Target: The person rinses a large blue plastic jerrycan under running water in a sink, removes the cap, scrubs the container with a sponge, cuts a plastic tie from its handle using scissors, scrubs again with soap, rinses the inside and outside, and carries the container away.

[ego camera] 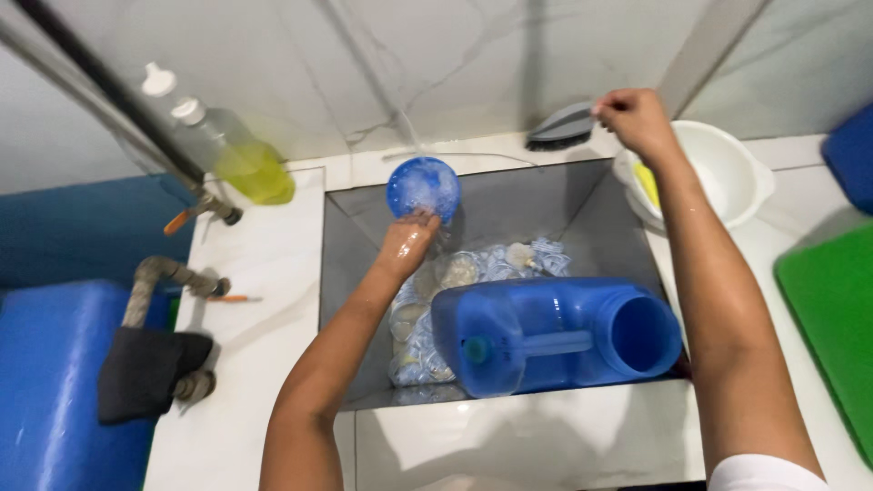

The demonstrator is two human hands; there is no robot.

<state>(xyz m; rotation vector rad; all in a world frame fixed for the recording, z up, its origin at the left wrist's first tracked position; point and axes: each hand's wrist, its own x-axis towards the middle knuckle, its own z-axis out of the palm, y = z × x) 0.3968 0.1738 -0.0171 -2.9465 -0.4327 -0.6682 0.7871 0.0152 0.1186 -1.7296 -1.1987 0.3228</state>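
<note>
Blue, soapy and wet, a small round lid [423, 188] is being pinched by the left hand [406, 242] fingers above the sink [546, 205]. The right hand [637, 118] is gripping a grey brush [561, 127] behind the sink, while the big blue jug [546, 332] and a pile of lids [427, 318] inside it are probably waiting.

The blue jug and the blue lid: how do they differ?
The blue jug is large and lies on its side in the sink, untouched; the blue lid is small, round and flat, held up soapy by the left hand. Both are blue plastic.
</note>
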